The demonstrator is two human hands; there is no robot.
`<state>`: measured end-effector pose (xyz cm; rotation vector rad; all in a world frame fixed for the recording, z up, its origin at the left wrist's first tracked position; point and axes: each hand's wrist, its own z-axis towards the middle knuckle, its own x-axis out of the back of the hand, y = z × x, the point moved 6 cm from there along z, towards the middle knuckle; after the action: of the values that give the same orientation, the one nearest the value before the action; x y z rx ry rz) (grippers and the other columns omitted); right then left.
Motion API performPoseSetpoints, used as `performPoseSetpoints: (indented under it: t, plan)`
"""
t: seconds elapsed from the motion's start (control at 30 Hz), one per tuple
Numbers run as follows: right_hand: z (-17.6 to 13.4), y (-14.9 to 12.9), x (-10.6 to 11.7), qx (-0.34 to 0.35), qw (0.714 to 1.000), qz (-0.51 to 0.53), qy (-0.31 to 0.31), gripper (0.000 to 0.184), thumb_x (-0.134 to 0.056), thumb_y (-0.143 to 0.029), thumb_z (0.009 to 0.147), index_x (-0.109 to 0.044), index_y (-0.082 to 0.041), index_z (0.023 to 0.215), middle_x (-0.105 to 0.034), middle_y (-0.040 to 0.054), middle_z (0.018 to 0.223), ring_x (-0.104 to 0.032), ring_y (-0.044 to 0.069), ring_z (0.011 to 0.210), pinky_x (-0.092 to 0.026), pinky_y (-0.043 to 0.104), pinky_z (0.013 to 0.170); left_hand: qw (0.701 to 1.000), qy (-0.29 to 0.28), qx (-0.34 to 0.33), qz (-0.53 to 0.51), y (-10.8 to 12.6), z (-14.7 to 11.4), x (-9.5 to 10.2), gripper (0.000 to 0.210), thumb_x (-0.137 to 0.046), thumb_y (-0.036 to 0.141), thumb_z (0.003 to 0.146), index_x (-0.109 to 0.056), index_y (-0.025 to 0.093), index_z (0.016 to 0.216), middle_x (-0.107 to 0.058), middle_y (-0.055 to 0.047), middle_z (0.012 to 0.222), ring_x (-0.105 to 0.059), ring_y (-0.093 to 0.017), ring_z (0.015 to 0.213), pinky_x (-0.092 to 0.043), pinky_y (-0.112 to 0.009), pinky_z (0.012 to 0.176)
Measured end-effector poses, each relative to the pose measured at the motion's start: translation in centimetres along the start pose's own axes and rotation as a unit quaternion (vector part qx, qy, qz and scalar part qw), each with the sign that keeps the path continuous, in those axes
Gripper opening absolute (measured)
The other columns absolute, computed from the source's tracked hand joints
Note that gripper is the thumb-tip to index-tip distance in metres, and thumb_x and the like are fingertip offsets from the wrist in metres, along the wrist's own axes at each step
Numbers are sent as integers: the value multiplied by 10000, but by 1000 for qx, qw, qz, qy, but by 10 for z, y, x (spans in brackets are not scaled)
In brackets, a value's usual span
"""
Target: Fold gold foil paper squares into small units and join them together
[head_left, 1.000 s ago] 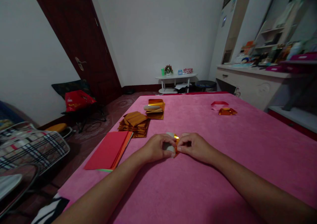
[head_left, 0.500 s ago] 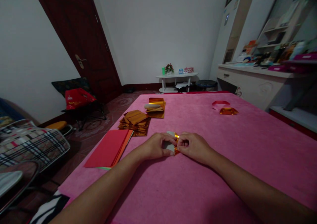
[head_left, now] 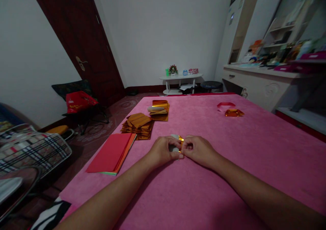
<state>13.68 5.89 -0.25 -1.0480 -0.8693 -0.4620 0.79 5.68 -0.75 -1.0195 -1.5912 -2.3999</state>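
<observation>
A gold-and-grey foil piece (head_left: 180,139) is held at the middle of the pink-covered tabletop (head_left: 203,189), its left part gripped by the left hand (head_left: 162,152), its right edge pinched in the closed fingers of the right hand (head_left: 200,148). Red sheets (head_left: 110,152) are laid left.

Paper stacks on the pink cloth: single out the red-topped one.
The flat stack of sheets, the frontmost; the folded stack and foil stack beyond it both look golden.
</observation>
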Motion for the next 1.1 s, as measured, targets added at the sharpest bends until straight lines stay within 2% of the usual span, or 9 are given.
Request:
performPoseSetpoints:
  t: [0.7,0.87,1.0,1.1]
  plan:
    - [2,2,-1,-22,999,29,-13,81,-629,-251,666,-651,-198,608,-648,19,694,-531,125,598,-345,230,537,1000,6,-6,-6,-1,3,1,322,-793,364,576,-731,185,836,-692,-54,946,-624,-182,864,-460,-261,794]
    - [2,12,-9,-23,996,89,-12,18,-636,-203,648,-631,-191,661,-627,-9,672,-525,110,600,-341,213,527,999,-2,-11,41,2,1,1,342,-771,397,601,-717,175,855,-681,-54,923,-611,-178,827,-455,-259,752]
    - [5,22,-14,-40,986,163,-18,75,-644,-164,619,-577,-171,653,-606,-24,651,-519,98,594,-340,198,514,998,-5,-8,62,3,1,2,332,-769,378,604,-709,165,852,-678,-57,904,-602,-179,804,-451,-260,730]
    - [7,23,-13,-38,984,171,-29,73,-612,-121,602,-564,-166,636,-535,-47,573,-462,82,534,-309,188,479,999,-1,-9,52,1,2,2,305,-783,332,590,-703,168,834,-681,-51,915,-604,-175,810,-448,-254,733]
